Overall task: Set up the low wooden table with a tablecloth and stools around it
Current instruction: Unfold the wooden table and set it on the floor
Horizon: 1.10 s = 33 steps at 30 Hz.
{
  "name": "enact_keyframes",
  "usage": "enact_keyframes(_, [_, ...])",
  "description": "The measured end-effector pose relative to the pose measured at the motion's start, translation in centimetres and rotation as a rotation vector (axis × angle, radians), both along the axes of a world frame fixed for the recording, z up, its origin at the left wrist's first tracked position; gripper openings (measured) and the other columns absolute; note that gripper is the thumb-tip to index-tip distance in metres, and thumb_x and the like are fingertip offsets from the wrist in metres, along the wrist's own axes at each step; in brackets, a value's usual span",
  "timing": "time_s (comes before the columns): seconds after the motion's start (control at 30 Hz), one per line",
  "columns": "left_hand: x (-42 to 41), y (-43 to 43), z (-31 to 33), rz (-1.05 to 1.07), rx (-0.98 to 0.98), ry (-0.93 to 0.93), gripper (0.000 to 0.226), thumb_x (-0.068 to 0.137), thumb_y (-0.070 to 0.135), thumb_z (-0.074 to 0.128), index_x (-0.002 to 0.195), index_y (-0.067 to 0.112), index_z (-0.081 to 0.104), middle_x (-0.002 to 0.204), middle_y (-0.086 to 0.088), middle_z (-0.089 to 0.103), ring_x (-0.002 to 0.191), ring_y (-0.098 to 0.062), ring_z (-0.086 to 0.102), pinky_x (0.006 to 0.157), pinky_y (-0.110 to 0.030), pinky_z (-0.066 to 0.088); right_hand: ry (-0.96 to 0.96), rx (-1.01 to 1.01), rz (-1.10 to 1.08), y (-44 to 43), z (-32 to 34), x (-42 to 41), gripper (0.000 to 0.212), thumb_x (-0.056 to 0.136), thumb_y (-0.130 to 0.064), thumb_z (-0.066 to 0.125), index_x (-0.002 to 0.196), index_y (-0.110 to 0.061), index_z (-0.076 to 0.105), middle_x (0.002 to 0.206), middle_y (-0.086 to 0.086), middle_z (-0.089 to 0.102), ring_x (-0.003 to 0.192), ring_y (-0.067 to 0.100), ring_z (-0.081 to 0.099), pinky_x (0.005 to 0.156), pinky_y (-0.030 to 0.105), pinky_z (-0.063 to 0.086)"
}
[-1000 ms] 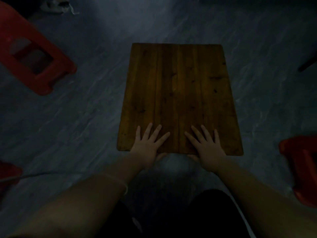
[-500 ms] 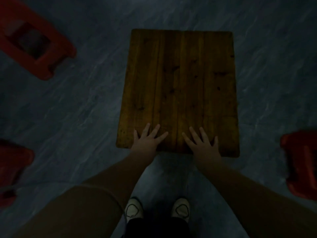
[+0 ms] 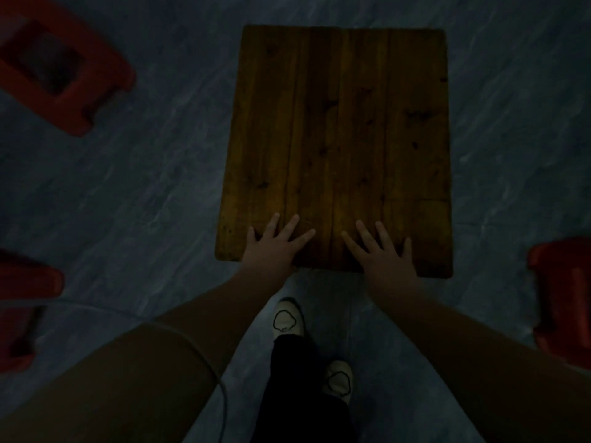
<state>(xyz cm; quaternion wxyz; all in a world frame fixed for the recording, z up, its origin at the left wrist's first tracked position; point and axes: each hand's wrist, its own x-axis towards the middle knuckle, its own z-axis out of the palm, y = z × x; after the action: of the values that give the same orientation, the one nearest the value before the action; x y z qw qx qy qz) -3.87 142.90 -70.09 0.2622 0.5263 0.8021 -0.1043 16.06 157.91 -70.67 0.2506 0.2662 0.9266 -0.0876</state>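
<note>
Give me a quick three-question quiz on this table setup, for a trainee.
1. True or false: a tablecloth covers the table.
2. Multiple choice: the left hand and right hand rest on the table's A) far edge, B) near edge, C) legs.
3. How many red stools are in view?
Key: 1 false, the wood is bare. 2 B. 3 three: upper left, lower left, right.
</note>
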Motion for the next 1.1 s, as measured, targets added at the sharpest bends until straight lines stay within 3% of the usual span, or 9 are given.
enact_keyframes(0.57, [-2.9, 4.7, -0.5, 0.01, 0.019, 0.008, 0.091, 0.093, 0.044, 0.061, 0.146, 0.055, -0.013, 0.166, 0.006, -0.009, 0.151, -0.035, -0.008, 0.111, -0.073, 0.014, -0.018, -0.02, 0.006, 5.5, 0.4, -3.3, 0.11, 0.089, -0.021, 0.065, 0.146, -0.05, -0.024, 0.161, -0.011, -0.025, 0.15, 0.026, -0.018, 0.11, 0.072, 0.009])
enact_keyframes(0.93, [-6.4, 7.6, -0.7, 0.006, 0.029, 0.03, 0.09, 0.093, 0.043, 0.06, 0.146, 0.056, -0.012, 0.166, 0.006, -0.008, 0.151, -0.034, -0.007, 0.11, -0.073, 0.015, 0.001, 0.008, 0.015, 8.1, 0.8, -6.8, 0.103, 0.09, -0.022, 0.062, 0.149, -0.049, -0.019, 0.163, -0.011, -0.02, 0.151, 0.026, -0.012, 0.111, 0.071, 0.015])
enact_keyframes(1.1, [-8.2, 9.0, -0.5, 0.008, 0.019, 0.019, 0.088, 0.093, 0.045, 0.06, 0.145, 0.057, -0.01, 0.166, 0.006, -0.007, 0.151, -0.033, -0.007, 0.11, -0.073, 0.015, -0.026, -0.036, -0.001, 9.4, 1.3, -8.6, 0.107, 0.088, -0.025, 0.065, 0.149, -0.049, -0.019, 0.162, -0.011, -0.024, 0.15, 0.027, -0.017, 0.112, 0.071, 0.01])
